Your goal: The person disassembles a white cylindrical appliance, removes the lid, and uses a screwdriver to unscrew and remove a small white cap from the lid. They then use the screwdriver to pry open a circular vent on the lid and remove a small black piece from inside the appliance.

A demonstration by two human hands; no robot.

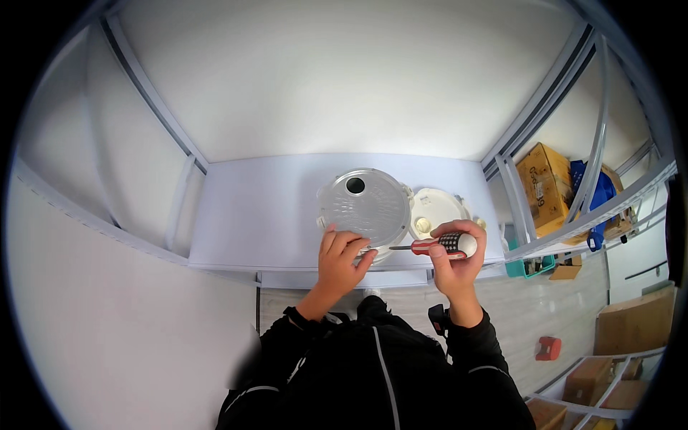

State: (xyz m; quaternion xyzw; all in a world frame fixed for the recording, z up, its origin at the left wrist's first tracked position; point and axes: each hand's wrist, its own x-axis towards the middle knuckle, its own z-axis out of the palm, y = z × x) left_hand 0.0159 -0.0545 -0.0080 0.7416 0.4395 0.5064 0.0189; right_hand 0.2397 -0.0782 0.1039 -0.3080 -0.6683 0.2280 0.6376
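Observation:
A round unit with a shiny silver top (380, 208) and a dark round opening lies on the white table. My left hand (341, 264) is at its near edge, fingers bent over the rim with the thumb close to the index fingertip. Whatever lies between those two fingertips is too small to make out. In my right hand (462, 276) is a screwdriver (442, 246) with a red, white and black handle, closed round by the fingers. Its shaft points left, level, toward the near rim and my left fingertips. Beside the unit lies a white round cover (438, 206).
White frame posts (517, 197) bound the table (251, 215) on both sides. Beyond the right post are a cardboard box (542, 188) and blue material (603, 193). A teal bin (517, 267) and a red object (549, 349) are low on the right, near shelves with boxes.

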